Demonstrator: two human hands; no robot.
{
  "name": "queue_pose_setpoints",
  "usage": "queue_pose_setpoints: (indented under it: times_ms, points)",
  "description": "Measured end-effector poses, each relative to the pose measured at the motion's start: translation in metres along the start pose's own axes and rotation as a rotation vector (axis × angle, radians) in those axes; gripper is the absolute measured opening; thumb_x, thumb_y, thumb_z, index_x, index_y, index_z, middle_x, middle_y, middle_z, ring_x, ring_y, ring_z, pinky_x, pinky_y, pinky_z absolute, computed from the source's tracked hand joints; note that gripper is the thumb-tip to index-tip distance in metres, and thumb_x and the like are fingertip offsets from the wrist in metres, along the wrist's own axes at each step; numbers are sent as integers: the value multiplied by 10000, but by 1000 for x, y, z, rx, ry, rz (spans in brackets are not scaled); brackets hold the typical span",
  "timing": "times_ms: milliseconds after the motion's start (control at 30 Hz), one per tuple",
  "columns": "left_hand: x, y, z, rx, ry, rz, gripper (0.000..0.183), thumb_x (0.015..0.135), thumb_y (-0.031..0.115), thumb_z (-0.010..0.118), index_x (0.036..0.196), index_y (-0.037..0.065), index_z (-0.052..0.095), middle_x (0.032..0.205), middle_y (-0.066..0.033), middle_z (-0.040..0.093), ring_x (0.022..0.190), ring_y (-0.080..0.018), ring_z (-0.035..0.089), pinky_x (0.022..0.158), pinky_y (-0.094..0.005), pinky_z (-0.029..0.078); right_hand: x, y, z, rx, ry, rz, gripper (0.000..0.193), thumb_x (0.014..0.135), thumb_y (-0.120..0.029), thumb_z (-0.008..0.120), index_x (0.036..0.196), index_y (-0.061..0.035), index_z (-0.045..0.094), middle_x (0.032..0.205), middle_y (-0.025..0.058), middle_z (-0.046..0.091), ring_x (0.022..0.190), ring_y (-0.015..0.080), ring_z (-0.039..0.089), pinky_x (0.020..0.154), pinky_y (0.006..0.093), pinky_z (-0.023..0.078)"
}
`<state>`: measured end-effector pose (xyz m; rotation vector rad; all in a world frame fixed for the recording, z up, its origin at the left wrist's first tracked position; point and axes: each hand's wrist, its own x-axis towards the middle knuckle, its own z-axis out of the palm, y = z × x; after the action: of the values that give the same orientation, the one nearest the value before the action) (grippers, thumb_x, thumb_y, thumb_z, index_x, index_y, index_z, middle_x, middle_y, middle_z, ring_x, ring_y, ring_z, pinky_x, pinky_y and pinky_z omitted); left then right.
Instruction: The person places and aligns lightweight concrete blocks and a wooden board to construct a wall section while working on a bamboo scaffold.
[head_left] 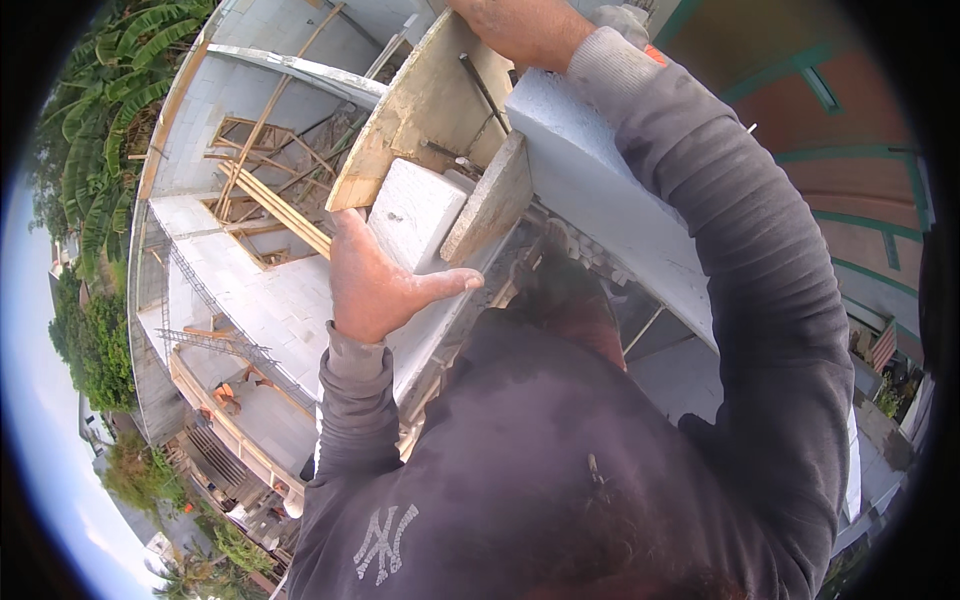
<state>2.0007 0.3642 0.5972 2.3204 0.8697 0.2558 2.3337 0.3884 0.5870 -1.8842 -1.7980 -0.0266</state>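
Note:
A plywood board (425,105) stands tilted on edge along a pale block wall (580,150). At its near lower end is my left hand (385,285), the thumb stretched out to the right and the fingers mostly hidden behind the board's end. My right hand (525,30) grips the board's upper end, its fingertips cut off by the picture's edge. Between the board and a narrow rough slab (490,195) sits a white block end (410,210). A dark metal rod (484,92) pokes out beside the board's inner face.
Below left lie white block walls (240,255) with wooden-framed openings, timber strips (275,210) and a steel rebar cage (215,342). Another person (228,398) in orange works lower down. A green-framed reddish structure (850,130) stands right. Banana plants (110,110) grow at the far left.

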Motion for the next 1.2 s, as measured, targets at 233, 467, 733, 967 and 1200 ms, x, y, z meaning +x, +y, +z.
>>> queue_pose_setpoints:
  times_ms: [233, 467, 733, 967, 1200]
  points:
    - [-9, 2, 8, 176, 26, -141, 1071, 484, 579, 1010, 1122, -75, 450, 1123, -255, 566, 1053, -410, 571, 935, -542, 442, -16, -21, -24, 320, 8, 305, 422, 1071, -299, 470, 877, 44, 620, 744, 275, 651, 675, 435, 658, 642, 526, 491]
    - [0, 11, 12, 139, 103, -174, 968, 596, 341, 957, 1372, 25, 473, 1230, -168, 590, 1145, -390, 568, 993, -516, 419, -5, -50, -60, 457, -165, 534, 451, 1058, -349, 548, 855, 33, 676, 750, 202, 674, 722, 347, 683, 683, 440, 519]
    - [-4, 9, 10, 93, 89, -201, 953, 607, 330, 942, 1408, 58, 501, 1287, -139, 594, 1190, -369, 572, 1037, -514, 415, -23, -26, -44, 669, -168, 548, 483, 1105, -420, 508, 1094, 41, 652, 987, 110, 707, 901, 145, 686, 848, 266, 533]
    - [6, 15, 1, 194, 21, -148, 1068, 605, 422, 974, 1417, -52, 468, 1328, -245, 571, 1218, -440, 563, 1073, -516, 431, -26, -25, -40, 803, -134, 484, 490, 1103, -424, 513, 1167, 36, 670, 975, 91, 689, 928, 142, 659, 865, 283, 506]
    - [9, 16, 2, 163, 26, -162, 1032, 581, 408, 972, 1396, -26, 513, 1335, -228, 575, 1224, -410, 575, 1070, -505, 441, -25, -30, -46, 723, -135, 507, 520, 1103, -451, 504, 1197, 36, 662, 1051, 94, 671, 995, 162, 613, 952, 270, 456]
